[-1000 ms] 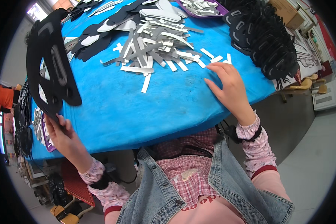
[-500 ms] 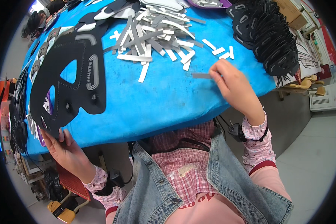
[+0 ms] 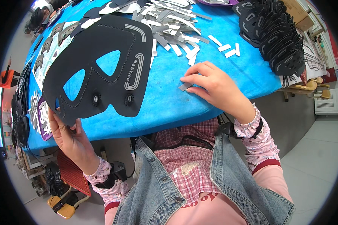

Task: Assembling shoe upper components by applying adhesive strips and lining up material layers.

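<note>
My left hand [image 3: 70, 138] pinches the lower left corner of a black panel [image 3: 112, 86], holding it raised and tilted over the table. This panel has two cut-out openings, stitched seams, grey curved stripes with lettering on the right, and two small dark fittings low down. My right hand [image 3: 218, 85] is closed on a short grey strip [image 3: 184, 87] just above the blue cloth, to the right of the panel. Its fingers partly cover the strip. Beyond the hands lies a heap of white and grey strips [image 3: 172, 28], with several loose white strips [image 3: 224, 47] to its right.
A leaning row of black panels [image 3: 278, 45] stands at the right edge of the blue-covered table [image 3: 165, 105]. Purple trays sit at the far edge [image 3: 218, 3] and at the left [image 3: 45, 138]. A cardboard box [image 3: 294, 13] is at the back right. Another person [image 3: 39, 17] sits far left.
The black panel has moved right and turned to face me more, my left hand with it. My right hand has come left and slightly down with the grey strip.
</note>
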A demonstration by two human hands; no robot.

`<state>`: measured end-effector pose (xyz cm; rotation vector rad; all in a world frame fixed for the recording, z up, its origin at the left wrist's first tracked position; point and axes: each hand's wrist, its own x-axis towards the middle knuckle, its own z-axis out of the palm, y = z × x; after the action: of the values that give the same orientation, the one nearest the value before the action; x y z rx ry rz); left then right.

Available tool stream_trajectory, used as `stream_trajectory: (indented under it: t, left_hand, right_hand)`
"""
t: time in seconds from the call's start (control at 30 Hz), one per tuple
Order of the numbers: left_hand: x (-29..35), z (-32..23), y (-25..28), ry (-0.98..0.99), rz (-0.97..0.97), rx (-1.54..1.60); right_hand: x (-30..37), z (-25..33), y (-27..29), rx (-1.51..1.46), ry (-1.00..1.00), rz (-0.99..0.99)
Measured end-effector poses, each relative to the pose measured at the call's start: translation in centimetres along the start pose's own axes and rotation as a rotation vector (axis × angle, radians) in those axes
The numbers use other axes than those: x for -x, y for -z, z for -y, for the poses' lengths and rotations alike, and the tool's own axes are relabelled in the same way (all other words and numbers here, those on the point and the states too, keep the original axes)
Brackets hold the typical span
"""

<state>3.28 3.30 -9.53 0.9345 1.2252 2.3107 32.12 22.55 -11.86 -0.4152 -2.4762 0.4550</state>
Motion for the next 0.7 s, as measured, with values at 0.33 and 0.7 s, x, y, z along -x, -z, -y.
stream_trajectory:
  t: [0.33,0.7]
  left_hand:
    - [0.3,-0.6,-2.0,0.097,0.181,-0.124]
    - [-1.6,-2.9,-10.5,-0.265,0.675,-0.635]
  right_hand:
    - [-0.7,0.6,1.2,-0.042,-0.043,-0.149]
    - [-6.5,6.1,5.9,-0.299,0.009,-0.086]
